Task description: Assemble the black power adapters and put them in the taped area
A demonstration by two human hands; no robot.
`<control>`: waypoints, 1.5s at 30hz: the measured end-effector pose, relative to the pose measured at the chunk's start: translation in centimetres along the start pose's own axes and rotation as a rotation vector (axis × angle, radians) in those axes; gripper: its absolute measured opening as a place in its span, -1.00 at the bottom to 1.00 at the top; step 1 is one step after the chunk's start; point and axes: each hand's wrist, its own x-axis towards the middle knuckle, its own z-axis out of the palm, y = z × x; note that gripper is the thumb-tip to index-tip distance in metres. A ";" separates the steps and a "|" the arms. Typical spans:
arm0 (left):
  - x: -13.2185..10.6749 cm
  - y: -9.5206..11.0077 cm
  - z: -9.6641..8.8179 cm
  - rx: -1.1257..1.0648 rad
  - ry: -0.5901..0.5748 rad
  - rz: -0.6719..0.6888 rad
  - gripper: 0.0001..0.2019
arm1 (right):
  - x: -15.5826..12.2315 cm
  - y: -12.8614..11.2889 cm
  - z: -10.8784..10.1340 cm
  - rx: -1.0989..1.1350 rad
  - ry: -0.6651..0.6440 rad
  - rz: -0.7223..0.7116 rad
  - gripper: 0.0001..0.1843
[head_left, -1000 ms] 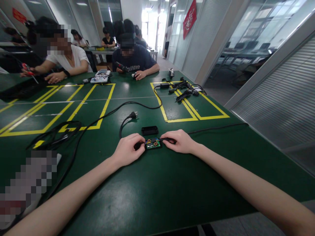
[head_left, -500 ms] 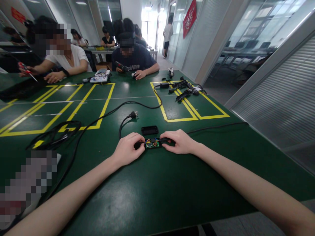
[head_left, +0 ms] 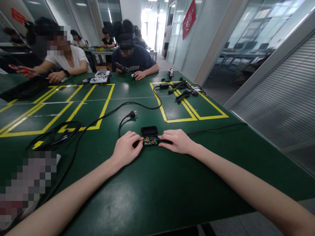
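Observation:
A small green circuit board (head_left: 150, 142) with copper-coloured coils and thin wires sits in a shallow black case in front of me. My left hand (head_left: 127, 148) pinches the left end of the case, where a black cord with a plug (head_left: 133, 114) seems to come in behind my fingers. At the right end, the thumb and fingers of my right hand (head_left: 177, 141) close around the end of the case and its black cable (head_left: 216, 128). My fingertips hide both cable entries. Just beyond the case lies a black cover (head_left: 149, 130), its hollow side up.
A long black cord (head_left: 128, 102) crosses the green table (head_left: 157, 193). Coiled cable (head_left: 54, 131) lies to the left, near a blurred-out object (head_left: 29, 183). Black tool-like parts (head_left: 184, 90) rest at the far right. Two people work across the table.
The case has shifted slightly left and away from me, closer to the cover, with both hands still on it. Across the table, a person's red-handled tool has moved left.

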 end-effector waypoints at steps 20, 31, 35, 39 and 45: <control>0.1 -0.4 -0.5 0.200 -0.074 0.182 -0.77 | 1.0 -0.9 0.3 0.070 0.066 0.206 -0.57; 0.3 -0.9 -0.2 0.095 -0.125 0.090 -0.45 | 1.0 -0.1 1.2 0.257 0.020 0.239 -0.68; 0.3 -1.0 -0.3 0.064 -0.132 0.126 -0.47 | 1.4 0.2 1.1 0.526 0.125 0.332 -0.79; 0.2 -1.0 -0.3 0.063 -0.129 0.128 -0.34 | 1.7 0.0 1.2 0.763 0.173 0.445 -0.85; 0.1 -1.1 -0.2 0.069 -0.114 0.127 -0.12 | 1.8 -0.4 1.4 0.876 0.204 0.504 -0.68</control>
